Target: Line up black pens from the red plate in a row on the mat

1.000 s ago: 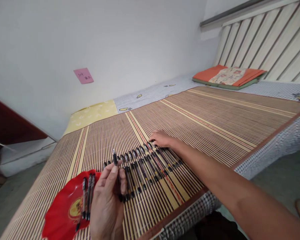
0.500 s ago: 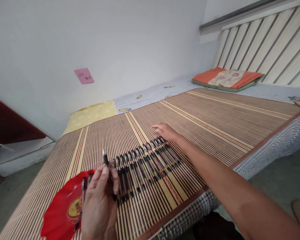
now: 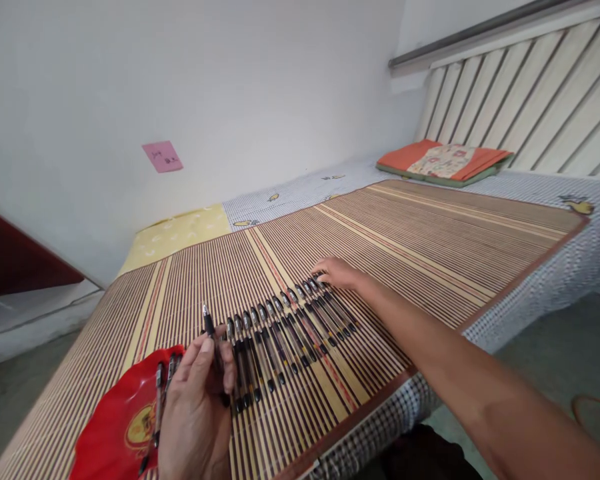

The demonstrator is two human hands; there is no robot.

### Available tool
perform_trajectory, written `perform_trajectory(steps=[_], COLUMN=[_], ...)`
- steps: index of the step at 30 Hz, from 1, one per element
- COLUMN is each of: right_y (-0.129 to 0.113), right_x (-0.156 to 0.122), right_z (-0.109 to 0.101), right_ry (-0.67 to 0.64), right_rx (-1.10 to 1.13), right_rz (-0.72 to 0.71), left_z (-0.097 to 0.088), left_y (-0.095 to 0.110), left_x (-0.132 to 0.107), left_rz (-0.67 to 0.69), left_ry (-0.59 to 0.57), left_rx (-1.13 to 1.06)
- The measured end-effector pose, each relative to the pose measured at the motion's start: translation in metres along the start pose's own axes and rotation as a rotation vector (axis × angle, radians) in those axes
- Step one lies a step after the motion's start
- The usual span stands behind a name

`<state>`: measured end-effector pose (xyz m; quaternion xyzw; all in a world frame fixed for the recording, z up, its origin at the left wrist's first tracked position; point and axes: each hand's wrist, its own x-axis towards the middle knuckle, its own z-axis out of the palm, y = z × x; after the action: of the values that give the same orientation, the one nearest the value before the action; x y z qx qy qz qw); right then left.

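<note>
My left hand [image 3: 200,393] is closed around a pen [image 3: 209,323], whose silver tip and black grip point up and away from me. Just right of it, a row of several capped pens [image 3: 273,337] lies side by side on the striped bamboo mat [image 3: 420,247], clear barrels with black caps at the far end. My right hand [image 3: 337,272] is at the right end of this row, its curved fingers apart and touching or nearly touching the pen caps. Left of my left hand sits a red scalloped plate [image 3: 103,417] with several pens [image 3: 159,400] in it, partly hidden by that hand.
The mat lies on a bed with a checked sheet [image 3: 275,207] and a yellow cloth [image 3: 180,233] by the wall. A folded orange and floral cloth [image 3: 445,162] rests near the white slatted headboard [image 3: 525,100]. A pink note [image 3: 163,157] is on the wall.
My right hand's fingers have come down and nearer to the caps at the right end of the row. My left hand keeps hold of its pen. The view has shifted slightly.
</note>
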<state>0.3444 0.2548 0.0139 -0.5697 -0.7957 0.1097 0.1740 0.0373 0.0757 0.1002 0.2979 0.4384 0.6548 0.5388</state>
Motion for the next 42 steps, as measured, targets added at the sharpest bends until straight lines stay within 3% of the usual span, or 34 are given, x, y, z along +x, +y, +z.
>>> perform_trajectory(steps=[7, 20, 30, 38, 42], right_y=[0.0, -0.018, -0.017, -0.006, 0.001], right_x=[0.007, 0.01, 0.01, 0.006, 0.002], right_z=[0.006, 0.008, 0.011, -0.002, -0.008], right_ry=[-0.076, -0.092, -0.097, -0.012, -0.054], right_rx=[-0.057, -0.1, -0.148, -0.01, 0.019], right_rz=[-0.008, -0.033, -0.053, 0.067, 0.148], left_z=[0.001, 0.0, -0.001, 0.0, 0.0], left_y=[-0.003, -0.005, -0.007, -0.006, -0.007], left_x=[0.001, 0.001, 0.002, 0.001, 0.002], left_rz=[-0.029, -0.011, -0.025, -0.035, 0.002], left_ry=[0.005, 0.001, 0.015, 0.0, -0.028], left_rx=[0.008, 0.024, 0.004, 0.017, 0.055])
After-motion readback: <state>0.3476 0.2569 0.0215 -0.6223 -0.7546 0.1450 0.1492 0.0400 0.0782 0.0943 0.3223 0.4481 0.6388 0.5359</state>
